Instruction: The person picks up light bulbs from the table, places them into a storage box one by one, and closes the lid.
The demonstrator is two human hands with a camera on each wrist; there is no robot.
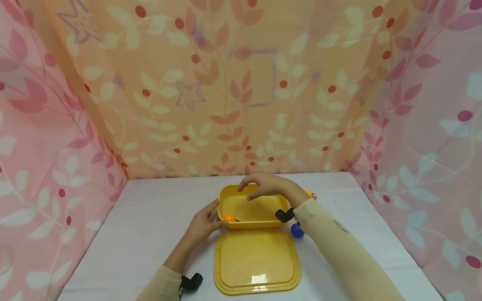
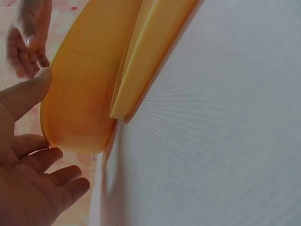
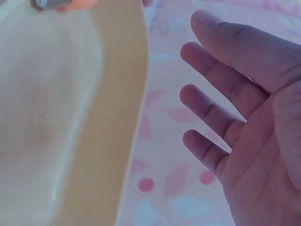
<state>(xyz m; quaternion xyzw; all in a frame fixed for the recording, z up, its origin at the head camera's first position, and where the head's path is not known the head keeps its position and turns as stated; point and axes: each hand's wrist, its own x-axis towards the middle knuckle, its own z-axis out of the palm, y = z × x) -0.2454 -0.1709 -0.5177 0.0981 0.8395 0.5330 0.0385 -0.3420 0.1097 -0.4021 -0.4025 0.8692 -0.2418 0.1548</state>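
A yellow plastic box (image 1: 260, 213), its top uncovered, stands on the white cloth. Inside, at its front left corner, lies a small orange round thing (image 1: 229, 218) with a silvery metal part (image 3: 54, 3). My left hand (image 1: 205, 221) is at the box's left end, thumb tip right at the rim and the other fingers loosely spread beside the wall. Over the box's back part hovers my right hand (image 1: 265, 185), palm down, fingers apart and nothing between them. In the right wrist view its fingers (image 3: 207, 103) are relaxed, apart from the box wall.
The yellow lid (image 1: 257, 261) lies flat just in front of the box. Right of the box are a blue ball-like thing (image 1: 297, 230) and another orange thing (image 1: 308, 193) with a metal end, both partly hidden by the right arm. Patterned cloth walls (image 1: 226, 104) enclose the table.
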